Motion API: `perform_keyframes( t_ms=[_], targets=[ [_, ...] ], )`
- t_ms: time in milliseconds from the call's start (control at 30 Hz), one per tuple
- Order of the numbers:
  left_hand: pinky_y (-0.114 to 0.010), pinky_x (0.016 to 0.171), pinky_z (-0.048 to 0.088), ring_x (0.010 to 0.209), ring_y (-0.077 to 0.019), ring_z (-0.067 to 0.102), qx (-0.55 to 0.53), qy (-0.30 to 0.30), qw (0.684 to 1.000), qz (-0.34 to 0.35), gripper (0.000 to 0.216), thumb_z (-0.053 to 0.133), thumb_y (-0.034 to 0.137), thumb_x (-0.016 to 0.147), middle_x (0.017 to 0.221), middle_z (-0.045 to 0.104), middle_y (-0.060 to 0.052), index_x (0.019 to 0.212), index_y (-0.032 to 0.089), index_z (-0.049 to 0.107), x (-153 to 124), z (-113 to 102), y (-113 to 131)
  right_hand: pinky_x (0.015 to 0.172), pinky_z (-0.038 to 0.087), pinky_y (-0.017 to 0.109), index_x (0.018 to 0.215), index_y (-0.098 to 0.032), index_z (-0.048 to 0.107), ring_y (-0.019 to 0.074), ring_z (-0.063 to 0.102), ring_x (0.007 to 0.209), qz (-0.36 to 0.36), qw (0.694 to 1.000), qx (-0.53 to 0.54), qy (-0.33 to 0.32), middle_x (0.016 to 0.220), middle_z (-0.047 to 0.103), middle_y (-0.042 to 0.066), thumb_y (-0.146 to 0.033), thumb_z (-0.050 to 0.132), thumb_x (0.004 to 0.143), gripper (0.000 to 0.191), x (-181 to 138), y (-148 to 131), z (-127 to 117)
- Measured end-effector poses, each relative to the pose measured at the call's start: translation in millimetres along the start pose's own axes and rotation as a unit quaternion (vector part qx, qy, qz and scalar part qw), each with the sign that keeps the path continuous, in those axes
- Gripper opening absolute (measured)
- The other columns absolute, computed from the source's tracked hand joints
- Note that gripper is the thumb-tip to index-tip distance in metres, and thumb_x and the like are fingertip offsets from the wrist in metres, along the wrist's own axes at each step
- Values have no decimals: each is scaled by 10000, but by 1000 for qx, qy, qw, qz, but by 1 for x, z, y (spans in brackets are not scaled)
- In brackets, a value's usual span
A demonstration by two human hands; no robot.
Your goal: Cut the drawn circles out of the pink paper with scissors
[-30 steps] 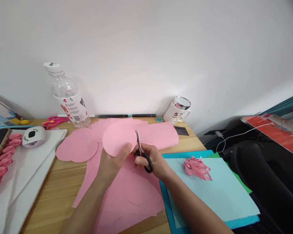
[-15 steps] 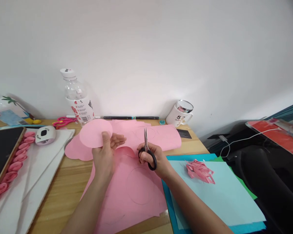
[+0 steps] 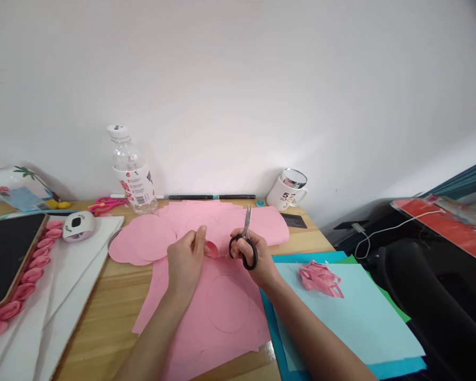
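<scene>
My right hand (image 3: 252,254) is closed round black-handled scissors (image 3: 246,238), their blades together and pointing up. Closed in a pinch, my left hand (image 3: 186,256) is at the end of a curled pink paper strip (image 3: 211,248), which spans part of the gap between both hands. Beneath them lie pink paper sheets (image 3: 206,338), one with a pencilled circle (image 3: 228,304). Left of my left hand, cut pink paper circles (image 3: 153,238) rest overlapping on the sheets and table. My fingers hide the strip's ends.
A plastic bottle (image 3: 134,180) stands behind the circles, a white mug (image 3: 287,190) at back right. Crumpled pink scraps (image 3: 320,279) lie on light blue paper (image 3: 357,317). A phone (image 3: 11,259), pink paper rolls (image 3: 34,275) and a white board (image 3: 67,296) are on the left.
My left hand has let go of the pink circle, now lying with the others at left, and has moved to the curled strip. My right hand still holds the scissors.
</scene>
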State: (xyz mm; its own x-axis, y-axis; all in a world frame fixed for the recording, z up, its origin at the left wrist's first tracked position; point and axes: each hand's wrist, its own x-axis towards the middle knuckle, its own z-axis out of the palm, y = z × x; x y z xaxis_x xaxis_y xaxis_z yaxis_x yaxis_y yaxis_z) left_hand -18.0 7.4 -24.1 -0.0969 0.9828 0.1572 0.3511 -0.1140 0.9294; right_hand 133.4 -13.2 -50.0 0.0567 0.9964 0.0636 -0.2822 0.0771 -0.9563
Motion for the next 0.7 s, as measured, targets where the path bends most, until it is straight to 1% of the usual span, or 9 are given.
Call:
perform_keyframes(
  t_ms=[67,133,200,300,367,400,467,533,700],
  targets=[
    [-297,659,446,587,-180,625,21,-5,1000,-5,354,484,460,816,606,681,-40,588,197,549,-2,5,-4,553,385,270,853,-166,563,97,428,500,2,1000,5,3,534,473,-56,-262,601,750,146,0,0,1],
    [-319,691,462,653,-203,652,-34,-15,998,-43,291,510,473,795,689,701,-56,722,195,557,-3,10,-6,556,385,269,857,-165,563,100,436,506,4,1000,7,-2,534,478,-55,-274,606,755,155,0,-1,2],
    [-322,655,480,623,-202,652,-104,-16,991,-82,274,532,474,777,671,684,-35,813,203,525,-4,12,-6,552,383,268,854,-162,563,101,440,503,4,1000,8,-10,525,480,-55,-276,605,758,155,-1,-1,2],
    [-305,629,479,583,-174,616,-71,79,993,-57,187,530,401,777,639,632,0,792,215,514,-4,11,-3,544,381,266,846,-155,565,95,428,491,5,1000,-5,-18,515,490,-53,-268,595,762,144,-1,-3,3],
    [-314,697,474,673,-176,607,16,168,986,5,115,526,325,763,723,626,-19,769,212,538,0,7,-3,542,381,263,845,-151,565,92,419,489,12,1000,-17,-20,513,496,-52,-252,587,757,136,-1,-4,4],
    [-332,737,472,730,-186,604,41,183,982,17,111,526,308,752,797,633,-38,796,208,547,3,5,-4,540,380,260,841,-152,565,91,417,490,19,999,-23,-21,511,497,-52,-240,582,752,127,-2,-5,4],
    [-366,791,469,823,-209,607,61,151,987,-19,130,523,254,728,901,636,-79,841,190,537,10,1,-8,541,385,257,824,-153,565,92,424,493,33,999,-32,-27,504,494,-54,-218,573,739,107,-2,-6,5],
    [-394,800,473,848,-225,607,67,136,987,-49,144,498,232,737,899,630,-92,868,181,526,15,-2,-13,556,402,263,808,-154,568,93,436,493,46,997,-36,-43,500,491,-55,-210,574,730,97,-3,-7,6],
    [-448,885,431,980,-255,571,70,145,985,-54,175,478,185,752,985,605,-112,919,170,525,18,-4,-19,566,390,263,797,-152,577,100,467,513,60,993,-51,-85,503,489,-51,-226,579,732,99,-5,-12,8]
  ],
)
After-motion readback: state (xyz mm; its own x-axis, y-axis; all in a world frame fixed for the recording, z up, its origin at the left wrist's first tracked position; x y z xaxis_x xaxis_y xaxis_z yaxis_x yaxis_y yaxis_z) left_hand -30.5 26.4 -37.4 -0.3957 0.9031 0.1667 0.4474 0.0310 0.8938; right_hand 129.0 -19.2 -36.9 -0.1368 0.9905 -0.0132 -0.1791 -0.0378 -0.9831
